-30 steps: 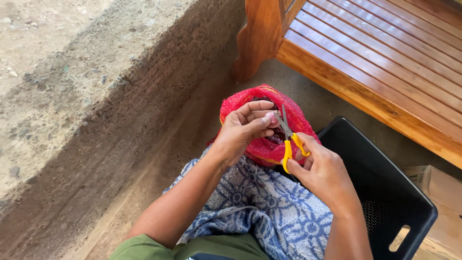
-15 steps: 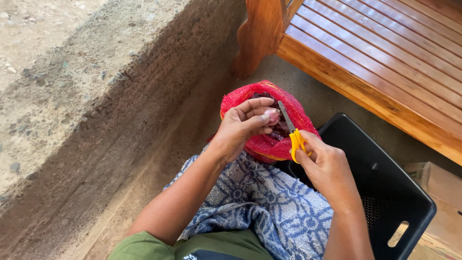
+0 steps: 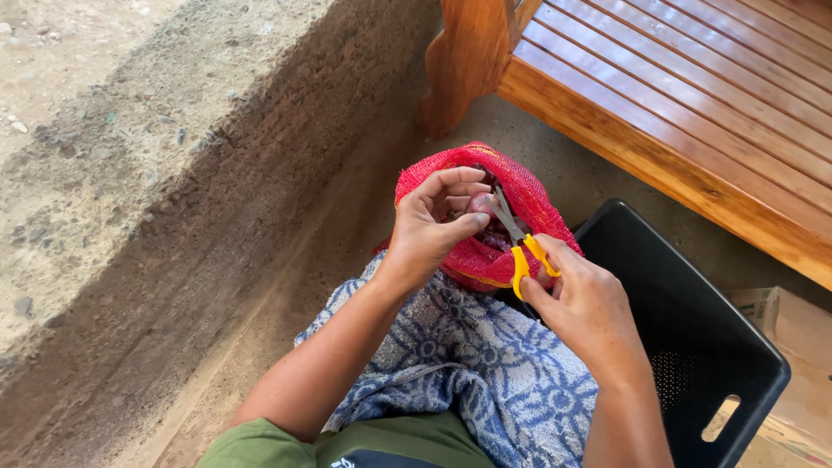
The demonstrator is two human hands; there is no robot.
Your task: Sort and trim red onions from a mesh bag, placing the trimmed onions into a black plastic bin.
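Two hands: both over the red mesh bag (image 3: pixel 529 195) on the lap.
Left hand (image 3: pixel 431 227): still pinching a small bulb (image 3: pixel 479 204), unmoved.
Right hand (image 3: pixel 582 308): gripping yellow-handled scissors (image 3: pixel 520 247); blades now angled at the bulb, handles drawn closer than a second ago.

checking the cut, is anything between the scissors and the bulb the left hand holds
Nothing visible does. The scissors in the right hand have their blades right at the small bulb pinched by the left hand over the red mesh sack.
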